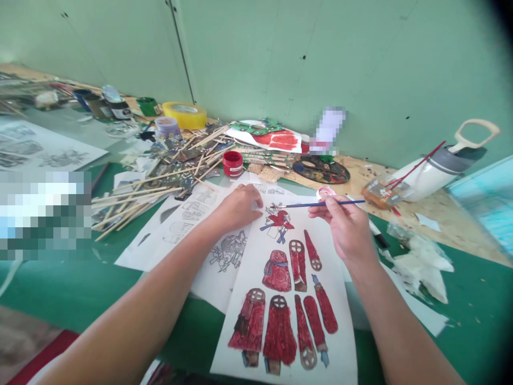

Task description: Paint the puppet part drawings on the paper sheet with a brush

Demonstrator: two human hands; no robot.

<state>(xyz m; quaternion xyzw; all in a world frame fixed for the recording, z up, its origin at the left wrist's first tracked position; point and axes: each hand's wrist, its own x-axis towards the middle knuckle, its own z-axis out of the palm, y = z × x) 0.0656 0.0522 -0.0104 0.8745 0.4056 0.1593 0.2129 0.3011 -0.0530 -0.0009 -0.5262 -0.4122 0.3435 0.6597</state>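
My right hand (345, 224) is closed on a thin blue paintbrush (308, 205), its tip pointing left over the top of a white sheet (248, 321). Several puppet-like figure parts are on that sheet, mostly painted dark red with brown and blue bits. Close below the brush tip lies a partly coloured red and blue figure (279, 220) with uncoloured outlines around it. At the sheet's upper left edge rests my left hand (240, 207), fingers bent and apart, with nothing visible in them. Under the white sheet are other papers with black line drawings (228, 250).
Beyond the hands stand an open red paint jar (233, 163), a dark palette (321, 170) and yellow tape (184, 115). Thin wooden sticks (136, 195) lie at left. To the right are crumpled tissue (425, 262), an orange-tinted container with brushes (380, 192) and a white bottle (428, 171).
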